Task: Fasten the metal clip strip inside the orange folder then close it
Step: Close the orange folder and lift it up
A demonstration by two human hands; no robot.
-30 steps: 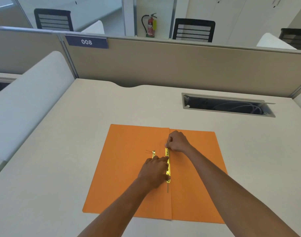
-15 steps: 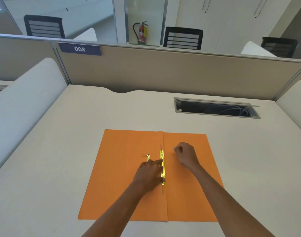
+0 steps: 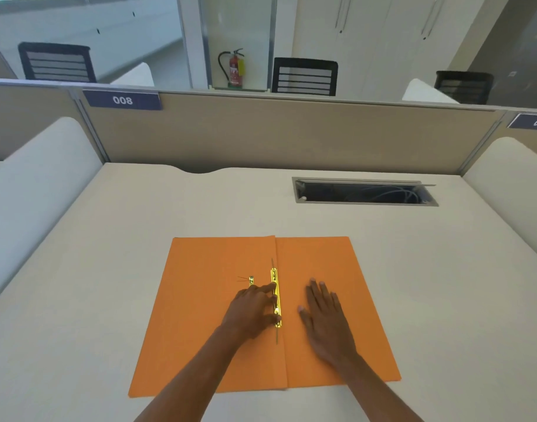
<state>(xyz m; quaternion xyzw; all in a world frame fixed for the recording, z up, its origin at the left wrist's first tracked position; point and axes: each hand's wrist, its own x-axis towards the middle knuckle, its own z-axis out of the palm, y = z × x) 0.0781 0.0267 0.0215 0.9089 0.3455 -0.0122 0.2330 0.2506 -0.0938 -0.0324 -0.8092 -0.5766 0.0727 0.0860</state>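
Head view: orange folder (image 3: 218, 315) lies open, lower centre of frame, on desk (image 3: 108, 269). Metal clip strip (image 3: 275, 295) runs along the fold. Left hand (image 3: 252, 309), fingers curled, pins strip w/ fingertips. Right hand (image 3: 323, 312) rests flat, fingers spread, holding nothing. Recommend: keep strip pressed flush, prongs flat, before closing cover.

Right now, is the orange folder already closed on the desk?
No, the orange folder lies open and flat, with the left hand on the metal clip strip at its centre fold.
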